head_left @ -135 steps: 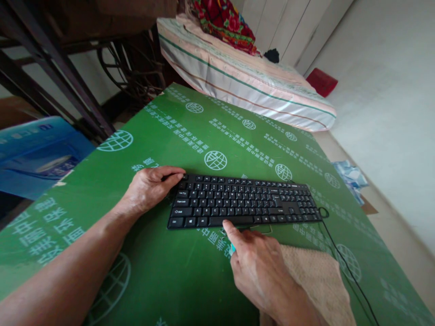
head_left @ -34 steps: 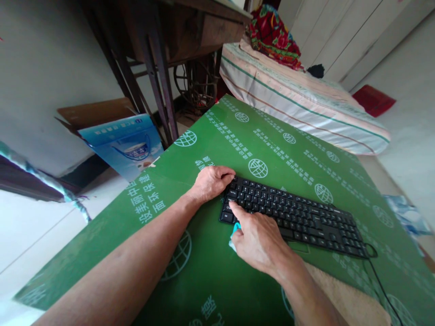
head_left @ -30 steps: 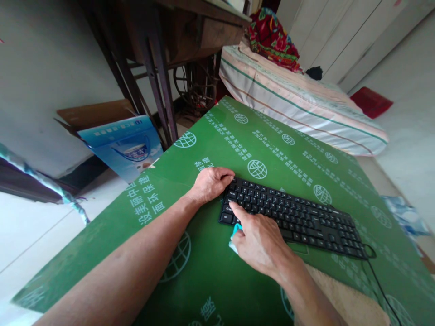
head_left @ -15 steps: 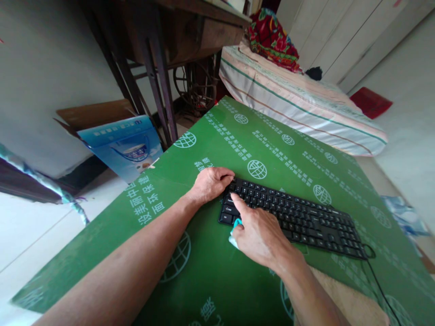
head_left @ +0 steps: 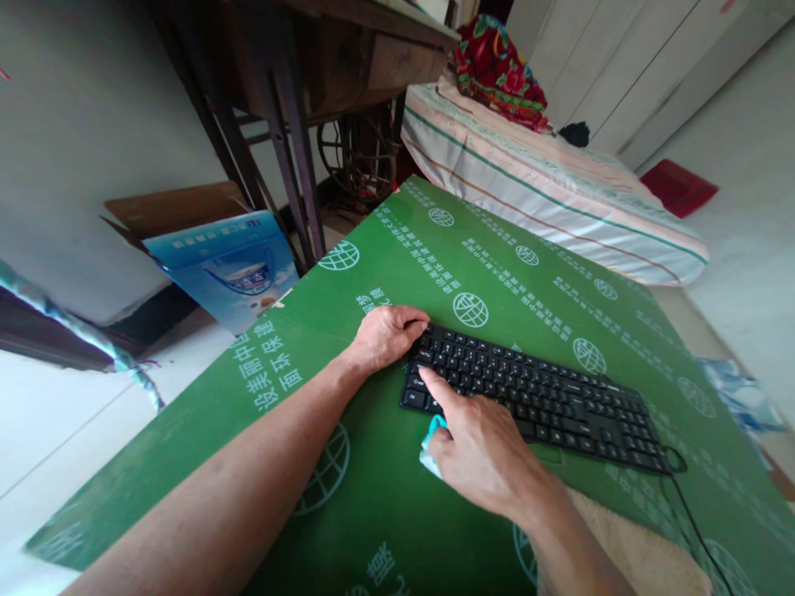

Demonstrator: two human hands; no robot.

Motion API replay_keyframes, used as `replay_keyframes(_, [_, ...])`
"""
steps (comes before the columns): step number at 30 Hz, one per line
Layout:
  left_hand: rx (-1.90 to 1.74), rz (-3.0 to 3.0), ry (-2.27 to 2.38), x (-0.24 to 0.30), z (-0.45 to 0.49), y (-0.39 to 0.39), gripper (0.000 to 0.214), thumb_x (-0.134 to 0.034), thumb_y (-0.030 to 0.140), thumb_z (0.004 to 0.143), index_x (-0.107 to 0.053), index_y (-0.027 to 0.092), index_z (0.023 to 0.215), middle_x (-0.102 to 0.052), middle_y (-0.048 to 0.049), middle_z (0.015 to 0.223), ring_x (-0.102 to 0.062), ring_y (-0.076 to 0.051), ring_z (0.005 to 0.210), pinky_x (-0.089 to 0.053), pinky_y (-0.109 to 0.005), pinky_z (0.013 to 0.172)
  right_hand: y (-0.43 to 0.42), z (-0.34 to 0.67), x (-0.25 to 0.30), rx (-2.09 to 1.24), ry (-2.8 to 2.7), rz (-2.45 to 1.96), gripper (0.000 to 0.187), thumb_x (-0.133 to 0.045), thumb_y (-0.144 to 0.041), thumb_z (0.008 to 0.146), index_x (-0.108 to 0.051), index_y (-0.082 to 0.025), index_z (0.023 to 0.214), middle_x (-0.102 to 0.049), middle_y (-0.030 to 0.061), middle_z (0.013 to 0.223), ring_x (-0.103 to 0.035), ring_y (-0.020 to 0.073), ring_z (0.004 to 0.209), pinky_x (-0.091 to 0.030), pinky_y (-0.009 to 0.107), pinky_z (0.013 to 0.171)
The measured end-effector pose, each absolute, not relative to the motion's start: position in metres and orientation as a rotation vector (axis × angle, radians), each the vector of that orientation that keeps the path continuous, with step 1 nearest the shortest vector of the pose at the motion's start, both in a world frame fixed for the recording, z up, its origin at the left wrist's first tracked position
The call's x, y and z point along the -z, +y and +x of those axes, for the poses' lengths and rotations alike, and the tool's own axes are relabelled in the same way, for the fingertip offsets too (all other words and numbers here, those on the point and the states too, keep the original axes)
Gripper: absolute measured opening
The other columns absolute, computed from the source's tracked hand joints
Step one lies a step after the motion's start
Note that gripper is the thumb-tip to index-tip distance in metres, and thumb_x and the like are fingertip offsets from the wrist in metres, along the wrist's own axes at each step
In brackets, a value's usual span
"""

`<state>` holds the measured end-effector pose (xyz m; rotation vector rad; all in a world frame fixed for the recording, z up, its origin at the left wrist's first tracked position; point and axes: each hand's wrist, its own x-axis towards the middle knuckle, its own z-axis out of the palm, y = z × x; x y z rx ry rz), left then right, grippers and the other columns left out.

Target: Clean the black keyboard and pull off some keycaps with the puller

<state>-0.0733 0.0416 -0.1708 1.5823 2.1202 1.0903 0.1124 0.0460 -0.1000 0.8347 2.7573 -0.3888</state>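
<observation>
A black keyboard [head_left: 562, 406] lies at a slant on the green printed board [head_left: 397, 530]. At its far left corner, my left hand [head_left: 390, 337] is closed, with thumb and fingertips pinching the edge. My right hand [head_left: 488, 447] is over the keyboard's left part. Its index finger points out, the tip at the keys of the left column; whether it presses one I cannot tell. The other fingers are curled around a small teal-and-white cloth [head_left: 430, 455], which pokes out below the thumb side. My right hand hides some of the lower keys.
The keyboard's cable [head_left: 696, 530] runs off toward the lower right, past a tan pad [head_left: 627, 538]. Left of the board stands an open blue carton [head_left: 229, 265]. Behind are a dark wooden table [head_left: 378, 62] and a bed [head_left: 527, 182] with a red floral blanket [head_left: 500, 74].
My right index fingertip has shifted slightly toward me, down the keyboard's left column, and the cloth moved with that hand. My left hand stays at the corner.
</observation>
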Motion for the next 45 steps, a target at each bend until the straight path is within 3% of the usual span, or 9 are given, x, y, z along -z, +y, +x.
replay_keyframes(7, [-1.089,1.589,2.110,0.172,-0.074,0.042,0.027,-0.046,0.027,0.082,-0.072,0.020,0.088,-0.074,-0.0009,0.086,-0.067,-0.016,0.078,-0.050,-0.024,0.071,0.024,0.122,0.110,0.332,2.735,0.748,0.072,-0.046,-0.019,0.074,-0.030,-0.022,0.144,-0.072,0.0058,0.073,-0.067,0.0235,0.067,-0.041,0.032,0.058])
replay_keyframes(12, [-1.101,1.584,2.127,0.171,-0.073,0.042,0.027,-0.046,0.027,0.082,-0.072,0.021,0.088,-0.074,-0.0001,0.086,-0.067,-0.015,0.079,-0.050,-0.023,0.072,0.023,0.120,0.110,0.312,2.728,0.733,0.070,-0.045,-0.019,0.075,-0.032,-0.018,0.143,-0.072,0.0073,0.074,-0.068,0.0240,0.068,-0.043,0.033,0.060])
replay_keyframes(21, [-1.081,1.584,2.133,0.170,-0.073,0.041,0.029,-0.045,0.028,0.082,-0.072,0.021,0.089,-0.074,-0.0003,0.088,-0.067,-0.015,0.079,-0.050,-0.023,0.073,0.027,0.123,0.102,0.378,2.728,0.800,0.062,-0.046,-0.019,0.078,-0.039,-0.020,0.140,-0.073,0.0069,0.076,-0.067,0.0242,0.071,-0.045,0.034,0.064])
replay_keyframes(26, [-1.075,1.573,2.127,0.170,-0.074,0.041,0.029,-0.045,0.030,0.082,-0.072,0.021,0.090,-0.074,-0.0007,0.088,-0.067,-0.016,0.079,-0.050,-0.024,0.072,0.037,0.142,0.100,0.522,2.889,1.127,0.038,-0.043,-0.018,0.085,-0.059,-0.021,0.119,-0.073,0.0056,0.093,-0.067,0.0198,0.082,-0.046,0.030,0.074])
replay_keyframes(30, [-1.066,1.569,2.127,0.169,-0.075,0.042,0.029,-0.045,0.031,0.082,-0.072,0.021,0.090,-0.074,-0.0008,0.089,-0.067,-0.016,0.079,-0.050,-0.025,0.073,0.052,0.153,0.110,0.329,3.027,1.379,0.029,-0.041,-0.020,0.089,-0.063,-0.017,0.108,-0.070,0.0080,0.101,-0.064,0.0202,0.089,-0.044,0.030,0.078])
replay_keyframes(36, [-1.059,1.567,2.132,0.169,-0.076,0.042,0.032,-0.045,0.035,0.082,-0.072,0.020,0.093,-0.074,-0.0023,0.090,-0.067,-0.017,0.081,-0.051,-0.025,0.074,0.041,0.132,0.125,0.233,2.997,1.123,0.023,-0.042,-0.012,0.090,-0.063,-0.019,0.085,-0.064,0.0055,0.084,-0.057,0.0200,0.082,-0.041,0.030,0.072])
replay_keyframes(45, [-1.024,1.517,2.156,0.168,-0.078,0.044,0.037,-0.044,0.040,0.081,-0.072,0.020,0.095,-0.074,-0.0037,0.093,-0.067,-0.019,0.083,-0.051,-0.027,0.075,0.027,0.100,0.118,0.249,3.118,0.877,0.021,-0.042,-0.005,0.085,-0.059,-0.017,0.086,-0.059,0.0074,0.086,-0.052,0.0219,0.082,-0.044,0.034,0.070])
